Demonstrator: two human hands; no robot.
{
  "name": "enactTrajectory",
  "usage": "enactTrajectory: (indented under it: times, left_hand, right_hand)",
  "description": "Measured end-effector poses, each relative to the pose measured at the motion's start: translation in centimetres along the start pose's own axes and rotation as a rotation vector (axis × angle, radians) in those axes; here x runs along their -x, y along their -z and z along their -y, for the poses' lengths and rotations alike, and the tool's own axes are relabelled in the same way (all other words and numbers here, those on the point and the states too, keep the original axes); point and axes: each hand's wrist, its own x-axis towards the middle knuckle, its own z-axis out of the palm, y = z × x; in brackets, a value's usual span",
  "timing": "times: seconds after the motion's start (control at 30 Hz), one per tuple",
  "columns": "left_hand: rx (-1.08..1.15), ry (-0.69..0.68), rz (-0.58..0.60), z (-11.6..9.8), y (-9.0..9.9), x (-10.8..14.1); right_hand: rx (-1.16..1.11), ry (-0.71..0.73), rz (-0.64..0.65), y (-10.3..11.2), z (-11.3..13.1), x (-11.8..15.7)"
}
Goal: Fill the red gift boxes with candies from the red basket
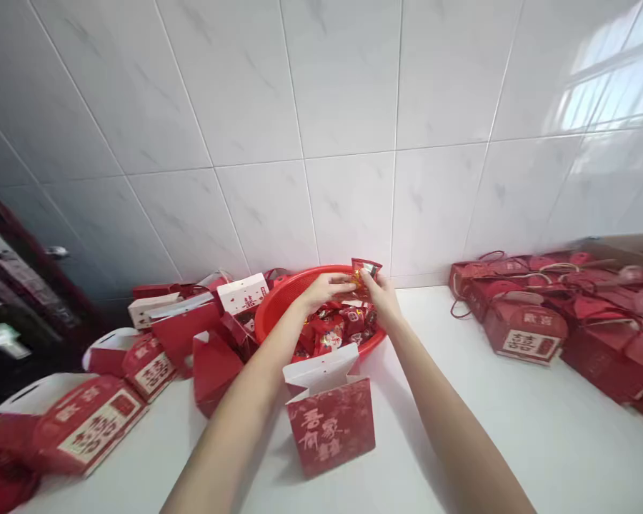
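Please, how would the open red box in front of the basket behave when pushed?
The box looks like thin folded card, so it is probably light and may dent. Standing upright with its top open, it might tip if pushed high.

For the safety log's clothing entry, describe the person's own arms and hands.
The left forearm and right forearm are slim and bare, with no sleeve or watch showing. The left hand and right hand are ungloved. Rings are too small to tell.

Lt-grey marbled wall tiles w/ bright window refl. upper R; white tabletop below.
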Motion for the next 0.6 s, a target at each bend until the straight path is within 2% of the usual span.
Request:
enactTrajectory:
  times: [0.4,0.53,0.6]
  left_hand:
    - [0.009,-0.03,-0.037,0.3,0.6,-0.2]
    - [0.01,-0.072,-0.094,0.3,0.8,-0.3]
    - [0.014,-0.09,-0.122,0.2,0.8,-0.3]
  right_hand:
    - [-0.163,-0.089,-0.039,-0.3,0.7,0.3]
    - [-0.199,-0.106,-0.075,-0.3,1.0,0.3]
    - [-0.176,-0.1,-0.048,-0.3,1.1,0.4]
